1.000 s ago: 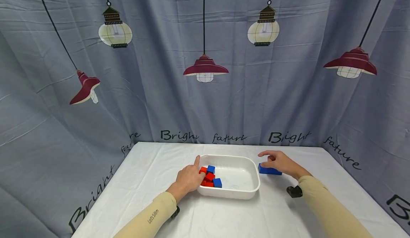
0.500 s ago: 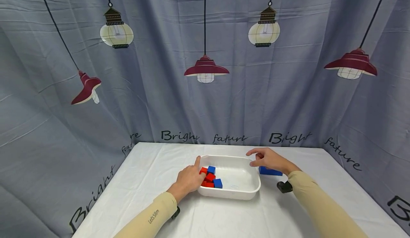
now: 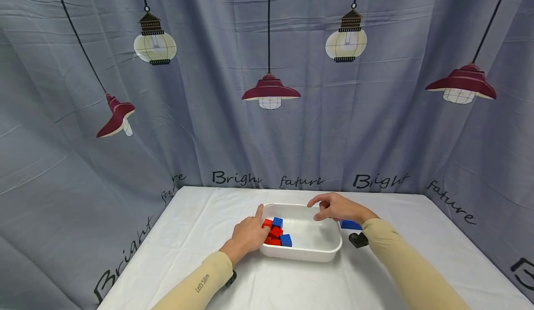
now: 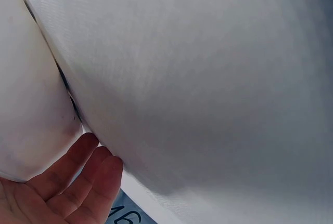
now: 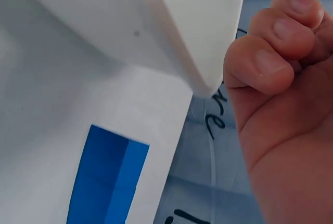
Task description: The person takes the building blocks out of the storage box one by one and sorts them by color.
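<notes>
My left hand (image 3: 248, 234) grips the left wall of a white plastic tub (image 3: 300, 253), its index finger pointing along the rim and its thumb inside. In the left wrist view, several fingers (image 4: 86, 180) touch the outer wall. Several red cubes (image 3: 276, 232) and blue cubes (image 3: 286, 240) lie bunched at the tub's left end, beside that thumb. Over the tub's right end is my right hand (image 3: 340, 207), thumb and index finger apart with nothing visible between them. The right wrist view shows its other fingers curled. A long blue block (image 5: 106, 177) lies right of the tub, partly behind the right hand in the head view.
A white cloth (image 3: 200, 236) covers the table under everything. Behind it hangs a grey-blue curtain (image 3: 233, 129) printed with lamps and lettering. The tub's raised walls stand around the cubes.
My right hand has moved left, from above the long blue block to over the tub's right end. The left hand keeps its place on the tub, and the cubes stay where they were.
</notes>
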Motion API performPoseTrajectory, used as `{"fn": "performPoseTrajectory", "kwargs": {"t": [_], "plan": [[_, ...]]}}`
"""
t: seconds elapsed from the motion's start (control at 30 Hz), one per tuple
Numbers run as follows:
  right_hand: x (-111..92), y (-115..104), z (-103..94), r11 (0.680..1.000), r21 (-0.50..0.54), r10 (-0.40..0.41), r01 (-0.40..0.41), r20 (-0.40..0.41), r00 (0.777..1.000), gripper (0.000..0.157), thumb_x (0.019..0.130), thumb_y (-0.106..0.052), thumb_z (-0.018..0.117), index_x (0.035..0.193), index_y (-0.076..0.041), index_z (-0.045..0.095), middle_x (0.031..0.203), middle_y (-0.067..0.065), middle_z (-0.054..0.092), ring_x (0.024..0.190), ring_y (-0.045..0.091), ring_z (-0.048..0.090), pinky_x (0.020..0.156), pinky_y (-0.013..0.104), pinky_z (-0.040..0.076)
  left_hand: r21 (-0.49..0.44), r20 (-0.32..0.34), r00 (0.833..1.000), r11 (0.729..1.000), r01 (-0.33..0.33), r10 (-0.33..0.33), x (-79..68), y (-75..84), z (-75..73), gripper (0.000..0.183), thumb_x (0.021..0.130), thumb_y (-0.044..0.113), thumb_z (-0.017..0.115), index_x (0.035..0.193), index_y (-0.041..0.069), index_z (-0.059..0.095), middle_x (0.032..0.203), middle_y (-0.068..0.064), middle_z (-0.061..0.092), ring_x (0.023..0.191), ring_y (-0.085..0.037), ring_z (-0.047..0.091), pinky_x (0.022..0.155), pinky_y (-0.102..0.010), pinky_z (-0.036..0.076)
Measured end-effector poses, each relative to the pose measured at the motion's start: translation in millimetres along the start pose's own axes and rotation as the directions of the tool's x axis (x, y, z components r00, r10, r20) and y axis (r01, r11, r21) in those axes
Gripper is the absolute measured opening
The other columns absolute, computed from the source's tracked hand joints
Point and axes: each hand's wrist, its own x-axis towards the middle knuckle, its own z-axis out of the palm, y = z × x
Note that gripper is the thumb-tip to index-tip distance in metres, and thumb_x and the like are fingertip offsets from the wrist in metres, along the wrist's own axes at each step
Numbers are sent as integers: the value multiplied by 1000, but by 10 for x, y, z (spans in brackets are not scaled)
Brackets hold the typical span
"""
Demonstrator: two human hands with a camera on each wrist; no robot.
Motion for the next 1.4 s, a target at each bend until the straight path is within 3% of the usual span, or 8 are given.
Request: {"fn": "performPoseTrajectory", "kwargs": {"t": [0.23, 0.83, 1.4], "plan": [[111, -22, 107, 999, 46, -5, 2, 70, 998, 46, 87, -15, 77, 130, -8, 64, 70, 0, 49, 49, 14, 34, 48, 26, 31, 8, -8, 1000, 1000, -2, 2, 10, -13, 5, 74, 96, 35, 58, 159, 12, 29, 128, -16, 66, 108, -30, 64, 95, -51, 52], [315, -95, 270, 999, 54, -13, 6, 142, 990, 43, 84, -14, 77, 125, -6, 67, 68, 0, 51, 48, 15, 39, 52, 26, 38, -1, -1, 1000, 1000, -7, 7, 16, -28, -3, 74, 95, 35, 58, 159, 12, 28, 127, -17, 66, 106, -30, 65, 93, -50, 52], [444, -45, 466, 991, 135, -5, -24, 212, 977, 37, 84, -9, 75, 121, -6, 69, 70, 1, 53, 50, 16, 38, 51, 26, 37, 17, -2, 1000, 1000, -22, 22, 18, -20, -9, 74, 95, 36, 58, 159, 12, 29, 125, -17, 67, 106, -29, 65, 91, -49, 53]]}}
